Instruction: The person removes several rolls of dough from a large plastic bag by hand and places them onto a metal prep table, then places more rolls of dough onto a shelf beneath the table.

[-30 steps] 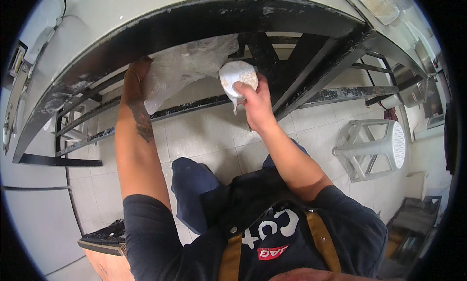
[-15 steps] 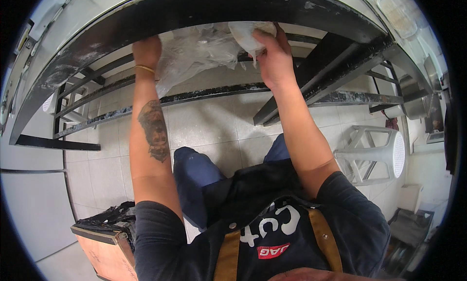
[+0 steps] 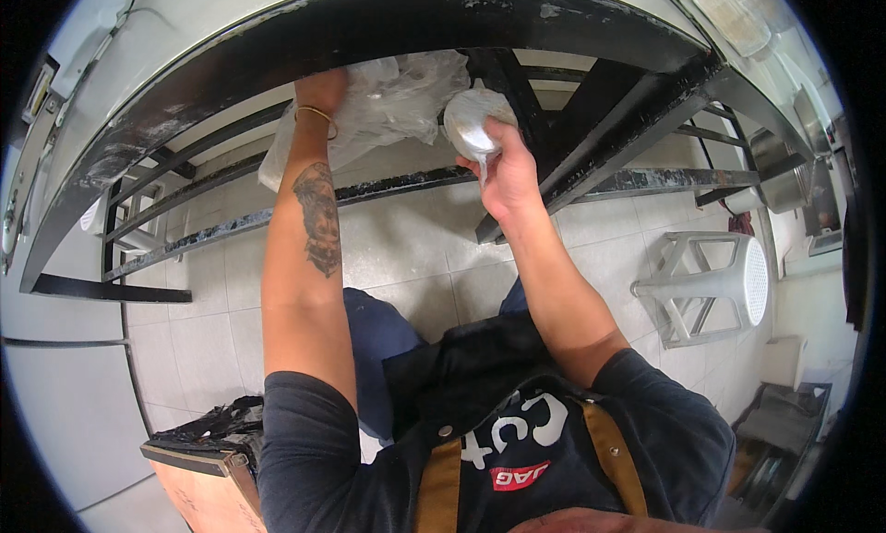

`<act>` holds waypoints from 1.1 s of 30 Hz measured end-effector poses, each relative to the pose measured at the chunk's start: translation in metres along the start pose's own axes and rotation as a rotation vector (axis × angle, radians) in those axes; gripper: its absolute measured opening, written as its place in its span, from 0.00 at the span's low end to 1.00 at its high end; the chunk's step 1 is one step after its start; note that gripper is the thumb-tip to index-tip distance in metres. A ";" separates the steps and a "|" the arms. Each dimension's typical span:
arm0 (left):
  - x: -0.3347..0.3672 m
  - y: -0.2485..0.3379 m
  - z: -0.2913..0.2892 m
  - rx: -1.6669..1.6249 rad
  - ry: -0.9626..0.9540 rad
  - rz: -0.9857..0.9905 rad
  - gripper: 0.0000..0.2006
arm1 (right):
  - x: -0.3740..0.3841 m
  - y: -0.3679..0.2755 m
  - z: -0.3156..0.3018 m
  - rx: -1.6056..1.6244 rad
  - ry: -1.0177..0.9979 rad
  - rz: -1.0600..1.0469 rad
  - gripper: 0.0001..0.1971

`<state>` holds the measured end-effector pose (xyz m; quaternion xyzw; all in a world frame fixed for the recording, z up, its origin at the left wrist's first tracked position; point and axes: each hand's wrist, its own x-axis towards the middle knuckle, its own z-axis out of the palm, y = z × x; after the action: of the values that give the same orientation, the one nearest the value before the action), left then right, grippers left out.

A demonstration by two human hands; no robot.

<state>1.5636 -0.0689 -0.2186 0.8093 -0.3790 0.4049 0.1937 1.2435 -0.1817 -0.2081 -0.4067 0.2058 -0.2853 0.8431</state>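
Observation:
My right hand is closed around a round bundle wrapped in clear plastic, whose contents are pale and hard to make out. A twisted tail of the wrapping hangs below it. Just left of the bundle, a large crumpled clear plastic bag lies under the black table frame. My left hand is at this bag, beneath the table's front edge. The black rail covers its fingers, so their grip is hidden. Plastic from the bag also shows around my left wrist, which wears a thin band.
The black table frame spans the top, with lower rails and a thick slanting leg right of the bundle. A white plastic stool stands at the right. A wooden box with black plastic on top sits at lower left.
My right hand has drawn the wrapped bundle toward me, clear of the table edge and apart from the bag. My left hand has moved right, and the bag has shifted and spread out.

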 end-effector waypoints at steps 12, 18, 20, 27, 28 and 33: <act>-0.002 0.003 0.001 0.076 -0.052 0.035 0.14 | 0.003 -0.019 0.005 -0.065 -0.010 -0.148 0.26; -0.007 -0.038 0.024 0.127 0.041 0.056 0.14 | 0.010 -0.020 0.001 -0.049 -0.006 -0.167 0.28; -0.010 -0.054 0.014 0.000 -0.036 -0.152 0.14 | 0.012 -0.017 0.006 -0.051 -0.047 -0.156 0.31; -0.015 0.014 0.004 -0.293 0.223 -0.236 0.15 | 0.080 0.047 0.043 -0.038 -0.003 -0.398 0.39; -0.013 0.014 0.001 -0.312 0.142 -0.268 0.16 | 0.080 0.055 0.050 -0.058 0.019 -0.402 0.40; -0.009 0.021 -0.034 -0.179 -0.053 -0.198 0.23 | 0.064 0.064 0.070 -0.033 0.028 -0.351 0.42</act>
<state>1.5269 -0.0572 -0.2057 0.8325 -0.3371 0.3267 0.2941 1.3522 -0.1509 -0.2254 -0.4459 0.1481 -0.4303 0.7708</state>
